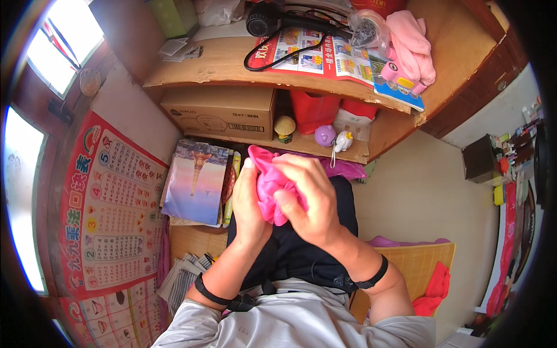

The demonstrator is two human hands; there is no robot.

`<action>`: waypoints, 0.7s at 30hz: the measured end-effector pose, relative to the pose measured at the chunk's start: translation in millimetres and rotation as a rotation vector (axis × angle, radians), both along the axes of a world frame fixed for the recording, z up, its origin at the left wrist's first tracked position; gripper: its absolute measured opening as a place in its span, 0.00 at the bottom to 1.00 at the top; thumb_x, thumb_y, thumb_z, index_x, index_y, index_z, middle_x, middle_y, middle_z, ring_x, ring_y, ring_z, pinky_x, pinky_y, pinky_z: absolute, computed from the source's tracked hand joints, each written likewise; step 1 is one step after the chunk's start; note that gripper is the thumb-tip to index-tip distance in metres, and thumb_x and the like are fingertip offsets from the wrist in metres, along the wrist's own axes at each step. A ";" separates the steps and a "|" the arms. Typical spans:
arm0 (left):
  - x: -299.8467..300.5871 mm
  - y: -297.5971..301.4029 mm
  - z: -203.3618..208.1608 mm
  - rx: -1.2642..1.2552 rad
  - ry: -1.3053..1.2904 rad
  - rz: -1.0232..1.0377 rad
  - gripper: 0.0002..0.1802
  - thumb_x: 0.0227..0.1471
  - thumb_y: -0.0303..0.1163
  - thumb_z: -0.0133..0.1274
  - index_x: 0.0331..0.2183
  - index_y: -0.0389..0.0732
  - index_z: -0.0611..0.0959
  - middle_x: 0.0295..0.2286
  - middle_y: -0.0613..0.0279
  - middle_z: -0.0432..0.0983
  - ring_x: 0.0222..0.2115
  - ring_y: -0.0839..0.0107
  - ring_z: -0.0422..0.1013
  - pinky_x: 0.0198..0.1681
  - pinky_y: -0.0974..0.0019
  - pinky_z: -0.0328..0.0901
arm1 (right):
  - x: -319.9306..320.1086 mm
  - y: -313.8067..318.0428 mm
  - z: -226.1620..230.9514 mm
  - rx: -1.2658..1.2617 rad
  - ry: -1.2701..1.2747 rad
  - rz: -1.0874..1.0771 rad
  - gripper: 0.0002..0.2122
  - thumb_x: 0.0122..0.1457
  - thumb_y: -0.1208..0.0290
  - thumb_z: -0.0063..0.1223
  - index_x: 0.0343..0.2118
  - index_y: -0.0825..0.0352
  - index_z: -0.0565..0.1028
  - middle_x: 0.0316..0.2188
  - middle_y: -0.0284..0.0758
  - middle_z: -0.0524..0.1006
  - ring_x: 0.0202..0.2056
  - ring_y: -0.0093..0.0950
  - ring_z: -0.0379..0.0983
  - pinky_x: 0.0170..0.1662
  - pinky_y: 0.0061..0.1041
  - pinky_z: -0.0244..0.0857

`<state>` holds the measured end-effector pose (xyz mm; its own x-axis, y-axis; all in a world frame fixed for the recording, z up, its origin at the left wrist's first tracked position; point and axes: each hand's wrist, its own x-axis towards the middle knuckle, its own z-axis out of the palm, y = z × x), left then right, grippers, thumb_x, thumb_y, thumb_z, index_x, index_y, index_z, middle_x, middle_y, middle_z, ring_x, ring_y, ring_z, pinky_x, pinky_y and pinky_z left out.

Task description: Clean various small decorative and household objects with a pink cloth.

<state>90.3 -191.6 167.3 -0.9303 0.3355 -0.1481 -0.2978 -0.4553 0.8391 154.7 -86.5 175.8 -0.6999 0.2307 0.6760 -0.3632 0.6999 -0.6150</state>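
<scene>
A bright pink cloth (268, 184), bunched into a crumpled bundle, is held up between my two hands above my lap. My left hand (248, 200) presses against its left side, thumb upward along the edge. Over its right side curls my right hand (310, 197), with the thumb pushed into the folds. Whether the cloth wraps anything inside cannot be seen.
Ahead stands a wooden shelf (226, 61) with a black hair dryer (272, 22) and pink towel (409, 40) on top. Below are a cardboard box (217, 110) and small toys (333, 138). Books (197, 182) lie left; a woven mat (406, 261) and red cloth (434, 290) lie right.
</scene>
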 end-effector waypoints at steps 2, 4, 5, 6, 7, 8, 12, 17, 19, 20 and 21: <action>-20.6 -18.2 -36.0 0.275 -0.162 -0.180 0.22 0.74 0.48 0.41 0.48 0.41 0.80 0.39 0.62 0.80 0.39 0.74 0.77 0.44 0.65 0.72 | 5.9 -13.6 3.6 0.117 -0.028 0.006 0.25 0.59 0.66 0.67 0.57 0.71 0.75 0.56 0.48 0.74 0.51 0.48 0.73 0.54 0.42 0.70; -29.4 -23.2 -41.7 0.360 -0.162 -0.249 0.22 0.74 0.49 0.42 0.44 0.42 0.82 0.36 0.63 0.80 0.36 0.74 0.77 0.42 0.66 0.72 | 7.6 -16.8 -1.0 0.199 -0.012 0.013 0.31 0.54 0.64 0.71 0.59 0.69 0.73 0.58 0.49 0.72 0.50 0.48 0.73 0.53 0.42 0.71; -26.1 -21.3 -43.4 0.260 -0.148 -0.192 0.22 0.73 0.49 0.42 0.40 0.43 0.82 0.33 0.64 0.80 0.34 0.74 0.76 0.39 0.66 0.72 | 6.8 -12.9 -4.2 0.212 0.004 0.014 0.30 0.53 0.64 0.71 0.58 0.69 0.74 0.56 0.49 0.72 0.48 0.48 0.73 0.51 0.42 0.72; -22.7 -19.5 -35.9 0.259 -0.153 -0.190 0.22 0.73 0.49 0.42 0.40 0.43 0.82 0.33 0.64 0.80 0.34 0.74 0.76 0.39 0.66 0.72 | 4.1 -9.9 -3.7 0.229 0.021 0.019 0.29 0.53 0.64 0.72 0.56 0.69 0.74 0.55 0.48 0.73 0.47 0.47 0.74 0.49 0.41 0.73; -19.8 -18.1 -29.6 0.165 -0.108 -0.165 0.22 0.73 0.49 0.42 0.39 0.43 0.81 0.33 0.65 0.79 0.34 0.74 0.76 0.39 0.66 0.72 | 1.5 -9.4 -2.2 0.210 0.038 0.006 0.26 0.53 0.64 0.72 0.53 0.69 0.76 0.52 0.46 0.74 0.45 0.45 0.75 0.46 0.40 0.74; -17.9 -18.3 -27.4 0.071 -0.064 -0.139 0.22 0.73 0.48 0.42 0.38 0.43 0.81 0.32 0.65 0.79 0.33 0.74 0.75 0.38 0.66 0.71 | -1.4 -8.4 0.7 0.167 0.066 0.001 0.21 0.55 0.67 0.71 0.48 0.69 0.77 0.46 0.44 0.77 0.40 0.42 0.77 0.42 0.37 0.74; -16.1 -28.4 -9.5 0.005 -0.027 -0.352 0.28 0.72 0.56 0.39 0.36 0.42 0.80 0.24 0.59 0.79 0.20 0.70 0.77 0.18 0.70 0.68 | -1.3 0.8 18.0 -0.685 -0.326 0.150 0.10 0.67 0.71 0.60 0.47 0.70 0.78 0.32 0.31 0.81 0.32 0.19 0.77 0.34 0.26 0.72; -26.7 -26.5 -5.2 0.137 0.008 -0.428 0.34 0.72 0.59 0.35 0.30 0.40 0.79 0.23 0.55 0.79 0.19 0.68 0.76 0.19 0.70 0.67 | 1.4 15.2 9.0 -0.741 -0.180 0.140 0.16 0.71 0.69 0.55 0.56 0.73 0.75 0.45 0.32 0.80 0.46 0.17 0.75 0.52 0.22 0.69; -28.5 -17.8 -8.0 0.128 0.009 -0.270 0.36 0.73 0.59 0.31 0.29 0.39 0.77 0.19 0.61 0.74 0.16 0.72 0.70 0.18 0.71 0.64 | 4.5 7.0 11.6 -0.394 -0.130 0.163 0.19 0.65 0.69 0.62 0.55 0.72 0.76 0.47 0.39 0.80 0.46 0.30 0.77 0.52 0.28 0.71; -17.5 -1.9 -0.6 0.142 -0.072 -0.026 0.36 0.74 0.57 0.30 0.28 0.39 0.77 0.20 0.63 0.73 0.20 0.75 0.69 0.28 0.69 0.65 | 3.2 6.0 11.7 -0.079 -0.088 0.145 0.20 0.62 0.68 0.64 0.54 0.72 0.76 0.47 0.42 0.80 0.46 0.35 0.78 0.52 0.31 0.71; -19.9 -7.5 -6.9 0.077 0.062 -0.060 0.35 0.74 0.55 0.30 0.27 0.39 0.77 0.21 0.64 0.73 0.22 0.76 0.68 0.31 0.68 0.64 | 3.5 1.3 14.8 0.030 -0.047 0.101 0.21 0.57 0.70 0.67 0.52 0.72 0.77 0.46 0.46 0.78 0.44 0.44 0.76 0.49 0.36 0.71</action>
